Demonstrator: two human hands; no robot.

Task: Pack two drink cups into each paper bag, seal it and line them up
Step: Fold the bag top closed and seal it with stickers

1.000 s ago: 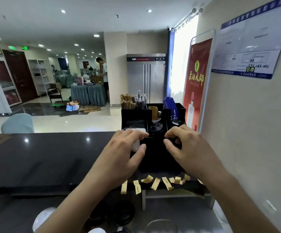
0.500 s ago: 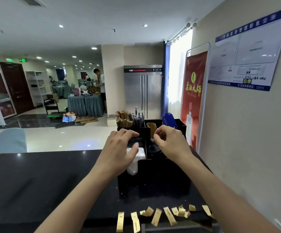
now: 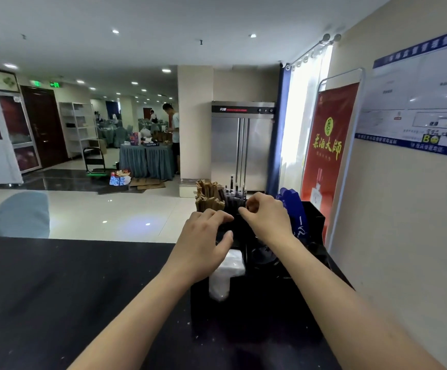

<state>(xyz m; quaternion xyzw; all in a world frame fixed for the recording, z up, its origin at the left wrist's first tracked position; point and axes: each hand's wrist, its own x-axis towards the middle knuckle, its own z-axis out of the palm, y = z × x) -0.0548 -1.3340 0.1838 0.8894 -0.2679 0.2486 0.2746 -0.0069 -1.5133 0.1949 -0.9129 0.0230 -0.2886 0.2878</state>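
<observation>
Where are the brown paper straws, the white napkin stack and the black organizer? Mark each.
brown paper straws (image 3: pixel 208 196), head view, middle of the bundle
white napkin stack (image 3: pixel 231 265), head view, top face
black organizer (image 3: pixel 257 311), head view, front wall

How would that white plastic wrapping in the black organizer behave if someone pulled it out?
The white plastic wrapping looks crumpled and droops over the black organizer, so it is probably floppy and light. Its glossy surface suggests it may be slippery. The left hand hovers above it.
</observation>
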